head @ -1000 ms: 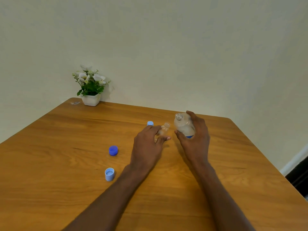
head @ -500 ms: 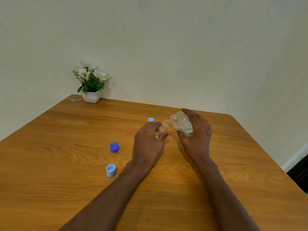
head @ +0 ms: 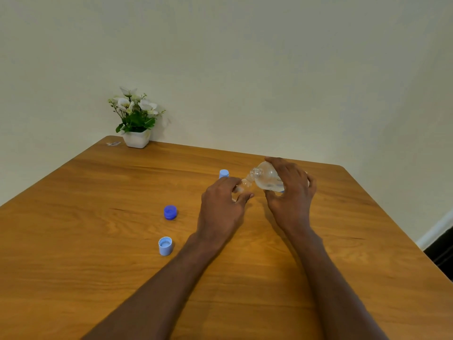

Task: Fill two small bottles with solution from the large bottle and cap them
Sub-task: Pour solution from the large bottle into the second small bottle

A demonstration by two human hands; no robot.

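The right hand [head: 290, 192] grips the large bottle [head: 268, 177], clear liquid inside, tipped with its open mouth at nine o'clock, just over the small bottle [head: 241, 186] pinched in the left hand [head: 220, 207]. Two caps [head: 170, 212] lie at eight o'clock.

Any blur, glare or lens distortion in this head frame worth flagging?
Head view: wide-angle bending bows the table edges; even soft light, faint shadows, no harsh glare; the clear small bottle at the left hand is nearly lost; plant reasonably sharp.
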